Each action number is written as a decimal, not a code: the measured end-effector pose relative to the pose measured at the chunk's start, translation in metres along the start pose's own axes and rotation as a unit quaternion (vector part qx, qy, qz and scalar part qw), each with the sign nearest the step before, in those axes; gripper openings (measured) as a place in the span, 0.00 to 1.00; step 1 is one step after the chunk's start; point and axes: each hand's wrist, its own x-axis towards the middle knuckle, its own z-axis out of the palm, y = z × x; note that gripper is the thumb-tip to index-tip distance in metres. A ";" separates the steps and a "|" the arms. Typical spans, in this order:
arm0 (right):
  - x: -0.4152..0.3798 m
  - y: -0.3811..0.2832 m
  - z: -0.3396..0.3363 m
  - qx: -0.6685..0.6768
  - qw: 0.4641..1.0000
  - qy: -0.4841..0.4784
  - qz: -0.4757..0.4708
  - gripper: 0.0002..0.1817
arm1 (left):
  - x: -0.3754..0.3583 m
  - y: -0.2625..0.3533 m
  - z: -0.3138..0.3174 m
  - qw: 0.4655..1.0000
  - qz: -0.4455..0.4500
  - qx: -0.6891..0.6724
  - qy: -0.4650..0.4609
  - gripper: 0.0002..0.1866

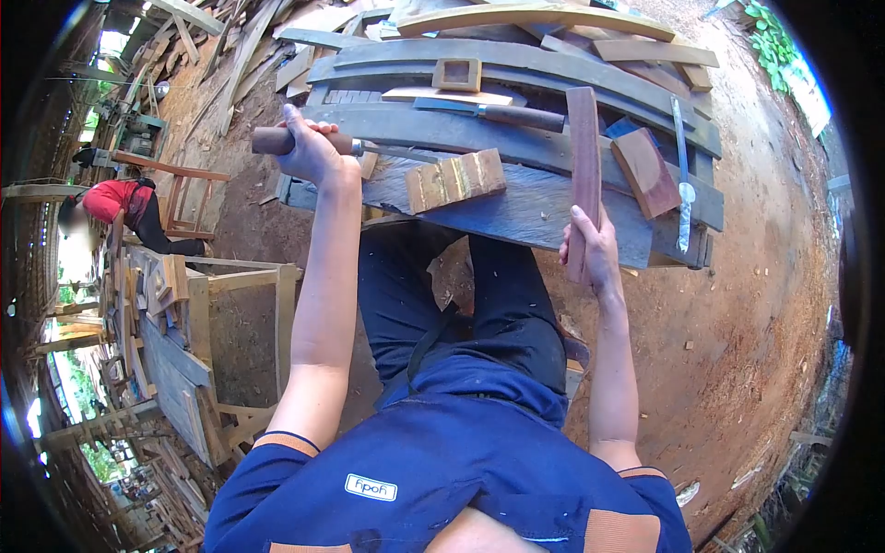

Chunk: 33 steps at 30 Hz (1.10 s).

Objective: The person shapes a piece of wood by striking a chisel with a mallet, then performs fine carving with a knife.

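My left hand [315, 152] is closed around the wooden handle of a chisel [273, 140], whose narrow metal blade points right over the bench. In my right hand [593, 244] is a long reddish-brown wooden bar [584, 138], gripped near its lower end. Between my hands, a wooden block [456, 181] with pale stripes lies on the grey wooden workbench [544, 210]. Behind it rests a second chisel [521, 117] with a dark handle. To the right of the bar are a reddish-brown block [645, 172] and a long metal tool [684, 175] with a round part.
A small square wooden frame [457, 75] sits farther back on the bench. Loose boards [535, 17] are piled beyond it. At left, a person in a red shirt [103, 201] bends near a wooden frame [194, 198]. Another timber structure [198, 313] stands at my left.
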 end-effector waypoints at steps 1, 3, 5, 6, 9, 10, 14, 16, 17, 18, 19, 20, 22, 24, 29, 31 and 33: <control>0.000 0.000 0.000 0.000 1.000 -0.002 -0.003 0.23 | 0.000 -0.001 -0.002 1.000 0.002 0.018 0.015 0.13; 0.000 0.000 0.000 0.000 1.000 -0.004 -0.004 0.23 | -0.003 0.000 -0.005 0.999 -0.028 -0.012 0.028 0.14; -0.002 -0.004 0.001 0.000 1.000 -0.006 -0.002 0.19 | -0.006 0.001 -0.009 0.997 -0.057 -0.042 0.041 0.14; -0.002 -0.003 0.001 0.000 1.000 -0.006 -0.002 0.19 | -0.006 0.000 -0.013 0.997 -0.039 -0.053 0.033 0.15; 0.000 -0.001 0.000 0.003 1.000 -0.008 -0.002 0.19 | -0.009 -0.004 -0.019 0.998 -0.006 -0.064 -0.004 0.16; 0.000 -0.001 0.000 0.003 1.000 -0.007 -0.001 0.19 | -0.012 -0.004 -0.020 0.997 0.012 -0.063 -0.033 0.16; -0.001 -0.003 0.001 0.000 1.000 -0.006 0.004 0.19 | -0.024 0.004 -0.021 0.974 0.143 0.045 -0.171 0.17; -0.001 -0.003 0.001 -0.004 1.000 -0.005 0.003 0.19 | -0.029 0.007 -0.018 0.971 0.140 0.044 -0.188 0.17; -0.001 -0.003 0.001 -0.007 1.000 -0.003 0.000 0.19 | -0.029 0.005 -0.016 0.976 0.132 0.039 -0.167 0.18; -0.001 -0.003 0.002 -0.009 1.000 -0.003 0.000 0.19 | -0.029 0.004 -0.014 0.977 0.132 0.038 -0.165 0.18; -0.001 -0.002 0.002 -0.003 1.000 -0.004 -0.002 0.19 | -0.029 0.002 -0.012 0.981 0.121 0.020 -0.151 0.18; -0.001 -0.002 0.002 0.003 1.000 -0.005 -0.004 0.18 | -0.030 0.001 -0.009 0.985 0.109 0.003 -0.137 0.18; -0.001 -0.001 0.001 0.003 1.000 -0.001 -0.001 0.18 | -0.030 -0.002 -0.004 0.986 0.111 -0.003 -0.128 0.18; -0.001 -0.001 0.002 0.004 1.000 -0.001 0.004 0.17 | -0.029 -0.004 -0.001 0.986 0.116 -0.007 -0.116 0.19; -0.001 -0.005 0.004 -0.002 1.000 0.001 0.003 0.16 | -0.040 -0.006 0.010 0.970 0.177 0.033 -0.163 0.20; 0.004 0.005 0.005 -0.030 0.999 0.013 -0.007 0.18 | -0.051 -0.004 0.013 0.957 0.196 0.056 -0.205 0.18; 0.001 0.002 0.020 -0.177 0.978 0.093 -0.060 0.25 | -0.065 -0.006 0.019 0.959 0.185 0.054 -0.209 0.17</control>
